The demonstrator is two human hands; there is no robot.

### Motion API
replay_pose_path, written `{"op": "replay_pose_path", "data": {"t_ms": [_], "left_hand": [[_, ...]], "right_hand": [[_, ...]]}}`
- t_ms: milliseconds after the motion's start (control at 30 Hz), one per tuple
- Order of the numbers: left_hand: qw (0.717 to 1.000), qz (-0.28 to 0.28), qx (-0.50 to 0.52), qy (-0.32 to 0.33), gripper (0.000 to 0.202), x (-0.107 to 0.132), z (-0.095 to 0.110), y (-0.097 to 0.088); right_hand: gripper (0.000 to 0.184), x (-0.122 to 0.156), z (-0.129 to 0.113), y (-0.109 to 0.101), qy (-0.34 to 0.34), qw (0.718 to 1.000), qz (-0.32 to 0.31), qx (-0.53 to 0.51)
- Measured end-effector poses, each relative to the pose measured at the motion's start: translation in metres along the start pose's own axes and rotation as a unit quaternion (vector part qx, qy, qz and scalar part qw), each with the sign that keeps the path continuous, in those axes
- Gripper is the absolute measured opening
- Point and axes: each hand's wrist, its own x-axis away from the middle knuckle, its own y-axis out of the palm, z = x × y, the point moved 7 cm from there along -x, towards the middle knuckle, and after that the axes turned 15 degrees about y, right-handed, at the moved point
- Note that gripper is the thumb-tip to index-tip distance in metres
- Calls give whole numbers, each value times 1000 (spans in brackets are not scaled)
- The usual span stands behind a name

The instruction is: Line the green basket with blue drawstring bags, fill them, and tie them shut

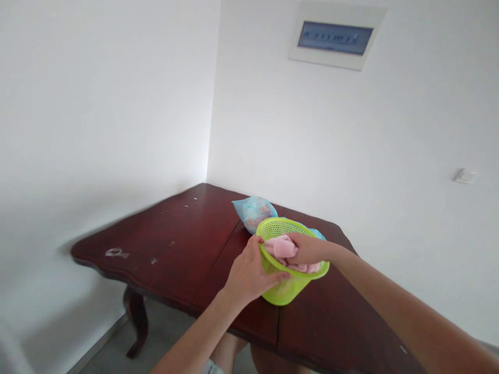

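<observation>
A lime-green plastic basket (286, 293) with perforated sides stands on the dark red wooden table (171, 249), near its front edge. My left hand (249, 270) is closed on the basket's left side, with the thumb along the front below the rim. Inside the basket's mouth my right hand (307, 248) is closed on a folded pink cloth (283, 246). More pink fabric shows beneath that hand, and its fingertips are partly hidden by the cloth.
Behind the basket lies a light-blue plastic bag (253, 212) with contents I cannot make out. More blue plastic (317, 234) shows behind the basket's right side. White walls border the table at the left and back. A breaker panel (335, 37) hangs on the back wall.
</observation>
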Motion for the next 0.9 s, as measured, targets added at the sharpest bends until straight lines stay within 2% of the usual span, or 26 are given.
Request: {"op": "replay_pose_path", "data": {"t_ms": [67,167,300,400,467,500,567,633,700,767,833,900], "left_hand": [[1000,3,4,9,110,-1,-4,-1],[999,16,17,26,117,-1,-10,-3],[998,19,24,60,122,1,-13,-4],[991,67,4,117,124,8,-2,-21],[977,124,-4,173,119,22,13,-43],[967,155,-3,202,114,33,20,-57],[943,216,-5,253,105,59,31,-86],[919,262,-43,291,94,85,34,-113],[917,264,-102,281,85,102,21,-129],[932,225,-151,240,74,108,-5,-134],[950,165,-188,186,58,109,-40,-130],[963,103,-214,123,47,110,-77,-122]], "right_hand": [[37,10,0,-16,-11,991,48,123],[37,30,-5,-40,-48,949,183,251],[62,63,-7,-61,-96,919,325,202],[59,92,-16,-58,-127,886,416,159],[50,108,-34,-35,-176,869,440,144],[46,114,-45,-18,-210,859,445,143],[37,121,-71,28,-294,830,453,142],[32,116,-91,76,-352,804,468,106],[30,88,-103,124,-359,825,428,87],[36,45,-109,165,-313,874,361,89],[46,-3,-107,195,-220,926,294,82],[65,-42,-101,219,-127,962,228,74]]}}
